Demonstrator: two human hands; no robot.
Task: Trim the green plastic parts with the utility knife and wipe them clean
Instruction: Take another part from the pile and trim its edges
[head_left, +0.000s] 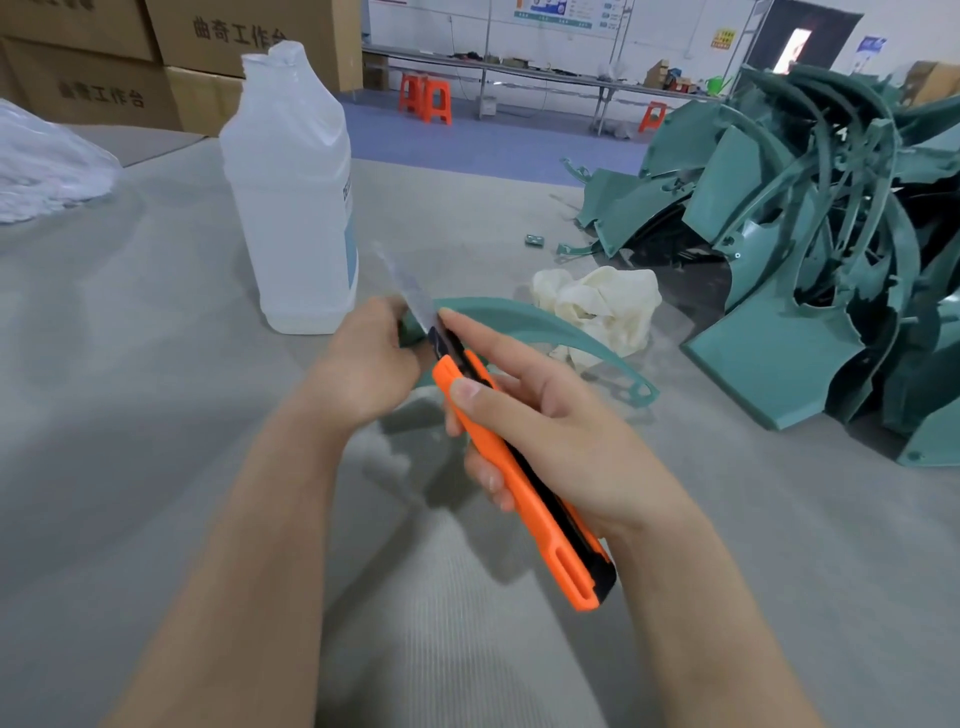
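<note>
My left hand (363, 358) grips one end of a curved green plastic part (524, 317) that arcs to the right above the table. My right hand (540, 431) holds an orange and black utility knife (524, 493), index finger stretched along its top. The long blade (405, 286) is extended and lies against the part's edge beside my left fingers. A crumpled cream cloth (602, 306) lies on the table just behind the part.
A translucent plastic bottle (291, 197) of clear liquid stands left of my hands. A big pile of green plastic parts (810, 249) fills the right side. A small green scrap (534, 240) lies on the grey table (156, 415). Cardboard boxes (104, 67) stand behind.
</note>
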